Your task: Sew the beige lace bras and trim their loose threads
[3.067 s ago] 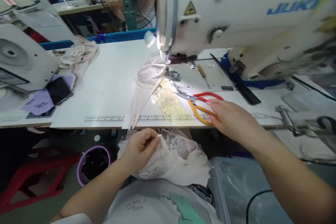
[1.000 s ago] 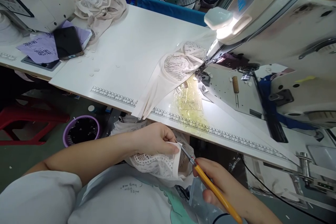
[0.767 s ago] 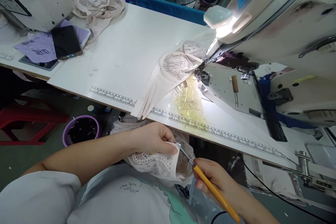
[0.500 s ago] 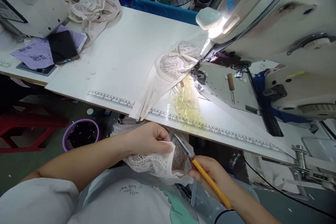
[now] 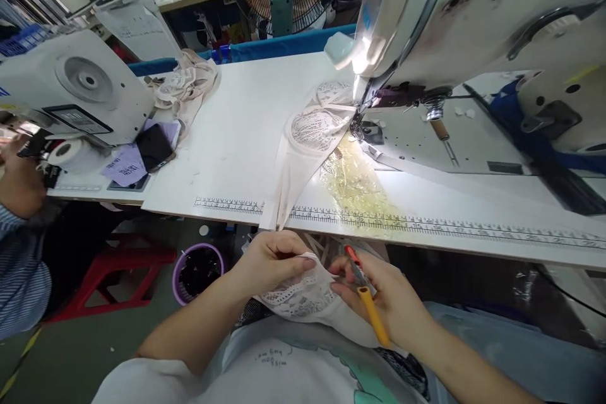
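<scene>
A pale lace bra (image 5: 303,297) is held up in front of my lap, just below the table edge. My left hand (image 5: 277,262) is closed, pinching the bra's upper edge between thumb and fingers. My right hand (image 5: 383,293) is closed too, with fingertips at the bra's edge and an orange-handled tool (image 5: 372,315) held across the palm. That tool has a metal middle part and a red piece at its upper end; its exact kind is unclear. Another lace bra (image 5: 310,132) lies under the sewing machine's needle area, its band hanging over the table edge.
The sewing machine (image 5: 464,19) stands at right, lamp lit. A ruler strip (image 5: 426,227) runs along the table's front. A second machine (image 5: 89,85), a phone (image 5: 154,146) and a bra pile (image 5: 187,85) are at left. Below are a purple bin (image 5: 221,259) and red stool (image 5: 123,271); another person's arm (image 5: 21,183) shows.
My right hand has come up to the bra's edge, and the tool has turned back into the palm, its metal end no longer pointing at the left hand. The view has swung left.
</scene>
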Available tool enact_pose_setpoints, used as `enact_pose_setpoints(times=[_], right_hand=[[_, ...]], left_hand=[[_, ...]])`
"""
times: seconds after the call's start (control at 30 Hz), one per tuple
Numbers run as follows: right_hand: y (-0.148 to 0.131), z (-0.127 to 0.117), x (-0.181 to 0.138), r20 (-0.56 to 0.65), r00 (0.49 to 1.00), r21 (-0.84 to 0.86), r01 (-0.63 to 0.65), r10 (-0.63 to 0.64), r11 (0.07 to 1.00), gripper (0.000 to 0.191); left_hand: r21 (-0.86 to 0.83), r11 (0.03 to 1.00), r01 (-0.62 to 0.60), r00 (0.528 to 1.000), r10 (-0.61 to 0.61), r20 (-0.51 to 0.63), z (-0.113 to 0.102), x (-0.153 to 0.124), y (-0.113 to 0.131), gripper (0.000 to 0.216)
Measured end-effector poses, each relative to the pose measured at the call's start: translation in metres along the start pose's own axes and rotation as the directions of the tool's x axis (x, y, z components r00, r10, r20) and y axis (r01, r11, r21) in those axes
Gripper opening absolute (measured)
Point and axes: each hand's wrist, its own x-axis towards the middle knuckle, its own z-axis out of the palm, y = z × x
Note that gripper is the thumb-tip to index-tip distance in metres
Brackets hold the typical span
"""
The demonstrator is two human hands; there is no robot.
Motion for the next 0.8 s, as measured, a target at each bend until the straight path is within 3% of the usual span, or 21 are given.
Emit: enact_pose_setpoints(times=[0.1,0.3,0.53,0.67,0.8], right_hand=[[-0.005,0.006,0.005,-0.001,0.999,-0.027,-0.042,0.042,0.999,0.025],[-0.006,0.007,0.004,-0.001,0.994,0.041,-0.111,0.111,0.993,0.025],[-0.012,-0.007,0.007,0.075,0.989,0.04,-0.128,0.125,0.991,0.025],[-0.019,-0.034,0.01,0.161,0.987,-0.187,0.042,-0.012,0.981,0.028],[-0.012,-0.06,0.008,0.234,0.971,-0.484,0.167,-0.057,0.859,0.039]], left_hand=[[0.048,0.996,-0.077,0.996,0.078,-0.033,-0.003,-0.002,-0.006,0.015],[0.141,0.977,-0.163,0.981,0.176,-0.082,0.0,-0.002,-0.009,0.009],[0.158,0.945,-0.288,0.946,0.306,-0.106,0.012,0.0,-0.008,0.005],[0.149,0.968,-0.203,0.97,0.22,-0.107,0.018,-0.001,-0.005,0.008],[0.182,0.973,-0.141,0.987,0.153,-0.053,0.019,-0.002,-0.004,0.014]])
